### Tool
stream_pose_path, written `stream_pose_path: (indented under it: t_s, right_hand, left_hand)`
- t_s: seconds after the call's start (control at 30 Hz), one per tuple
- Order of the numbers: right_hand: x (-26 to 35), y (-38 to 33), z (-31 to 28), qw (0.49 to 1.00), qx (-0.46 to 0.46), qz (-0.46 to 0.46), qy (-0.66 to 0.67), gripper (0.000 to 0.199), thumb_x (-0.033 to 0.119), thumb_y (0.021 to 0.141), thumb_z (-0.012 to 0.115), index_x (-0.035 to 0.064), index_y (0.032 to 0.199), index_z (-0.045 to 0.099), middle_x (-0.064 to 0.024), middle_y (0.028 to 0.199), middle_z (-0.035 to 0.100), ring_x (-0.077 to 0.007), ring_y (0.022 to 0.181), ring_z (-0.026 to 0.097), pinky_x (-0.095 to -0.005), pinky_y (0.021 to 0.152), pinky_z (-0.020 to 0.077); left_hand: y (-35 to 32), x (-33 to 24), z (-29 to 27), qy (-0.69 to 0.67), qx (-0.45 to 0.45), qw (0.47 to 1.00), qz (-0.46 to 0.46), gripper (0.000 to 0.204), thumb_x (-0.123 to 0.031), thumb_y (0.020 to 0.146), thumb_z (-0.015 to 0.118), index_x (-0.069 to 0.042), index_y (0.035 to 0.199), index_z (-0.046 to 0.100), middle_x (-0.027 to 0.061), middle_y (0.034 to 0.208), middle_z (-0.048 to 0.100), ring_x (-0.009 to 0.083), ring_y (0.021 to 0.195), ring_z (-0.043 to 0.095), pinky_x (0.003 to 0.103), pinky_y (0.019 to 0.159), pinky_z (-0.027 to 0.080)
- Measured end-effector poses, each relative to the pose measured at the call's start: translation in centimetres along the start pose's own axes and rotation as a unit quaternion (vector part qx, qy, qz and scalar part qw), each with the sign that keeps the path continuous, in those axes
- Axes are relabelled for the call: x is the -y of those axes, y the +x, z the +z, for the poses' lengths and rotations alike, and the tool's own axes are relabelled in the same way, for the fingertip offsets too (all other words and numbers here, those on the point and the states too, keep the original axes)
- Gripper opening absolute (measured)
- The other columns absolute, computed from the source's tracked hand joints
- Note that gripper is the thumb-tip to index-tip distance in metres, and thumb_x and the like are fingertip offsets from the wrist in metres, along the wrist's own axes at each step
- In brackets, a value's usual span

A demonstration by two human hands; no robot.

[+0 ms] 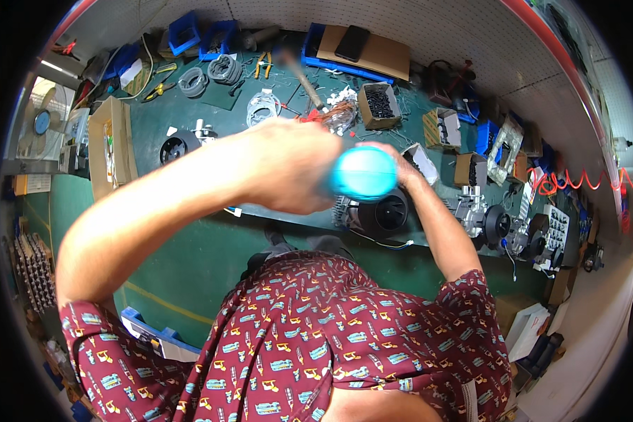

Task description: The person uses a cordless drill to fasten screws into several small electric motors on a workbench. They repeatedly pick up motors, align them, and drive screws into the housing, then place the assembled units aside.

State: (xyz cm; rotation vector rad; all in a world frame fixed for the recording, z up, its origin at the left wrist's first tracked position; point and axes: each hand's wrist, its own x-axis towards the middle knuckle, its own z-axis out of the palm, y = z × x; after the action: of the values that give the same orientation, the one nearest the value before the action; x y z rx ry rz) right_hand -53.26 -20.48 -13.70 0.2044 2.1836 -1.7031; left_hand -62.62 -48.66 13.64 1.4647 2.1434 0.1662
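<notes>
In front of my chest, my left hand (295,167) is closed and blurred, with its fingers against a turquoise round-ended object (364,173). I see this object end-on, so its kind does not show. My right hand (403,169) is on its far right side, its fingers mostly hidden behind it. Just below, at the bench's near edge, sits a motor unit with a round black housing (385,211). A thin cable with a white connector (406,244) hangs from that unit.
More motor units (475,214) line the green bench (148,126) on the right; another black-wheeled unit (179,146) stands left. Behind are a hammer (306,86), wire coils (224,69), a box of black screws (380,105) and blue bins (184,33). A red coiled hose (563,184) hangs right.
</notes>
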Motion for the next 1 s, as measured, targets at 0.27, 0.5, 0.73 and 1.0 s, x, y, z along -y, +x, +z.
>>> stream_pose_path:
  t_s: [0.27, 0.5, 0.73, 1.0]
  right_hand:
    - [-7.2, 0.0, 1.2, 0.993, 0.055, 0.007, 0.106, 0.039, 0.028, 0.096, 0.069, 0.0002, 0.123, 0.067, -0.0078, 0.108, 0.072, -0.012, 0.093, 0.067, -0.0305, 0.08, 0.0555]
    - [-8.7, 0.4, 1.5, 0.991, 0.078, 0.008, 0.111, 0.032, 0.026, 0.095, 0.067, 0.0, 0.115, 0.07, -0.0061, 0.098, 0.072, -0.0112, 0.086, 0.066, -0.0304, 0.075, 0.0549]
    - [-9.9, 1.0, 1.3, 0.991, 0.077, -0.007, 0.109, 0.027, 0.023, 0.095, 0.065, -0.0002, 0.106, 0.073, -0.0044, 0.088, 0.072, -0.0104, 0.078, 0.065, -0.0303, 0.07, 0.0543]
    - [-11.4, 3.4, 0.9, 0.993, 0.051, 0.027, 0.099, 0.039, 0.039, 0.096, 0.07, 0.0013, 0.106, 0.076, -0.0058, 0.087, 0.073, -0.0121, 0.08, 0.064, -0.0306, 0.074, 0.0522]
  left_hand:
    - [4.4, -4.2, -3.1, 0.035, 0.148, 0.988, -0.026, 0.023, -0.017, 0.078, 0.068, 0.0, 0.093, 0.074, 0.0226, 0.092, 0.074, 0.0364, 0.09, 0.074, 0.044, 0.082, 0.06]
    - [4.8, -4.4, -3.3, 0.054, 0.183, 0.981, -0.044, 0.033, -0.019, 0.082, 0.066, -0.001, 0.108, 0.076, 0.0208, 0.106, 0.074, 0.0333, 0.1, 0.073, 0.044, 0.089, 0.059]
    - [4.2, -4.2, -1.5, 0.072, 0.094, 0.993, 0.019, 0.024, -0.023, 0.078, 0.069, -0.001, 0.085, 0.073, 0.0224, 0.087, 0.073, 0.0377, 0.085, 0.074, 0.046, 0.078, 0.06]
    - [-0.2, -2.3, -3.4, -0.023, -0.028, 0.999, 0.017, 0.027, -0.017, 0.073, 0.078, -0.003, 0.094, 0.069, 0.0217, 0.08, 0.07, 0.0413, 0.081, 0.071, 0.047, 0.072, 0.059]
